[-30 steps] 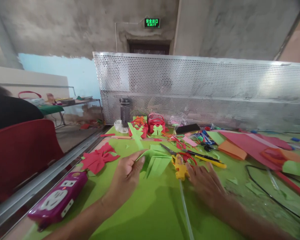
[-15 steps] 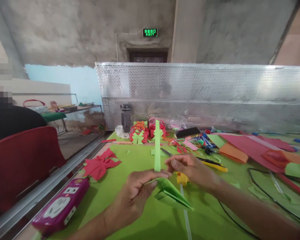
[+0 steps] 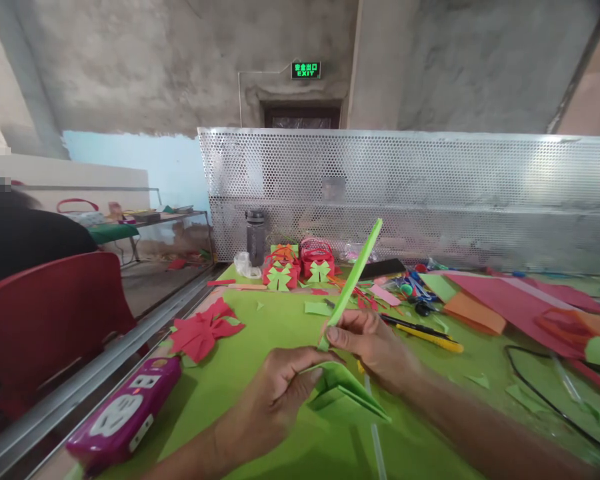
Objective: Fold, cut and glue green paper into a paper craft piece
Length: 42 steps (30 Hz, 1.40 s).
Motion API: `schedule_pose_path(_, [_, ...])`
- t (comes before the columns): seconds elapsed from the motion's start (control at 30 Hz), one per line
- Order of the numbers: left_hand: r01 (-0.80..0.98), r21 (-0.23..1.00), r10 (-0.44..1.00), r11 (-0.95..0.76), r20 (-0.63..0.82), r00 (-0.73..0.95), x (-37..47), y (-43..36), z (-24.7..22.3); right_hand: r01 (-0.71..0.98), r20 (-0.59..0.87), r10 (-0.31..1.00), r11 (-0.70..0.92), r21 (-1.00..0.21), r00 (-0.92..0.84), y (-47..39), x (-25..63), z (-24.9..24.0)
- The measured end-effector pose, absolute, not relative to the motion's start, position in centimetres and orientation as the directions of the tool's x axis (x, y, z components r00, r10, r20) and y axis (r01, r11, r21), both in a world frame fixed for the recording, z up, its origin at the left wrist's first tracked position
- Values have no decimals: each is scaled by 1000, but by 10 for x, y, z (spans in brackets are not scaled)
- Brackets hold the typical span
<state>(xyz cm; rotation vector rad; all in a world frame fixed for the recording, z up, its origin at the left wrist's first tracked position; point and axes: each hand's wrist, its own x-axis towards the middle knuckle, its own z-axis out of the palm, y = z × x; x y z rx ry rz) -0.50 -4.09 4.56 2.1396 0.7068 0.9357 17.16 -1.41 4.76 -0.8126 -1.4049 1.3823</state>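
My left hand (image 3: 285,393) is closed on a folded green paper piece (image 3: 347,390), its thumb pressed on the near side. Several pleated layers of that paper fan out to the right of my fingers. My right hand (image 3: 375,343) pinches a long light-green paper strip (image 3: 357,270) near its lower end. The strip tilts up to the right, and its foot is close to my left fingertips. Whether strip and folded paper are joined is hidden by my fingers. Behind the folded paper, a translucent glue stick (image 3: 377,447) lies on the table, its yellow end mostly covered.
A purple power strip (image 3: 125,417) and a red paper flower (image 3: 205,330) lie at left. At the back stand a bottle (image 3: 255,240) and red paper baskets (image 3: 281,270). A yellow utility knife (image 3: 430,338), coloured paper (image 3: 505,307) and a black cable (image 3: 535,387) lie at right.
My right hand has moved left and taken hold of the green strip. The strip, upright before, now leans to the right. My left hand keeps the folded paper in nearly the same place.
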Motion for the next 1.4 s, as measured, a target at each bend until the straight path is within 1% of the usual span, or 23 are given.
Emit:
schedule_pose_path(0.1, [224, 755, 705, -616, 402, 584, -6, -41, 45, -188, 208, 949, 165, -968, -238, -12, 174, 46])
schedule_pose_path(0.2, [208, 745, 690, -634, 424, 586, -6, -41, 43, -259, 257, 939, 195, -946, -230, -9, 176, 43])
schedule_pose_path(0.3, [167, 735, 660, -657, 453, 599, -5, -42, 43, -332, 275, 933, 190, -924, -231, -7, 177, 43])
schedule_pose_path(0.47, [130, 746, 649, -653, 462, 604, -4, -41, 45, -507, 224, 940, 66, -859, -258, -7, 175, 42])
schedule_pose_path(0.57, [122, 746, 646, -655, 469, 603, -4, -40, 44, -564, 185, 946, 2, -826, -267, -6, 175, 39])
schedule_pose_path(0.63, [128, 735, 646, -666, 483, 592, -4, -39, 42, -554, 177, 944, -8, -832, -279, -5, 177, 37])
schedule_pose_path(0.73, [153, 718, 651, -679, 492, 579, -5, -39, 39, -501, 195, 934, 20, -865, -300, -5, 178, 34])
schedule_pose_path(0.93, [135, 619, 568, -774, 584, 580, -7, -40, 37, -390, 318, 890, 180, -903, -328, -6, 179, 32])
schedule_pose_path(1.03, [156, 587, 548, -794, 582, 601, -7, -39, 36, -326, 356, 866, 243, -914, -352, -6, 179, 34])
schedule_pose_path(1.13, [196, 563, 556, -803, 590, 585, -6, -40, 39, -263, 370, 861, 289, -921, -350, -7, 180, 35])
schedule_pose_path(1.2, [219, 556, 566, -802, 591, 574, -6, -41, 42, -228, 370, 870, 308, -924, -326, -8, 181, 36])
schedule_pose_path(1.3, [258, 576, 603, -776, 555, 574, -6, -42, 48, -173, 368, 879, 328, -929, -305, -9, 181, 36])
schedule_pose_path(1.4, [289, 594, 634, -751, 526, 566, -6, -42, 50, -154, 390, 871, 359, -921, -299, -10, 181, 39])
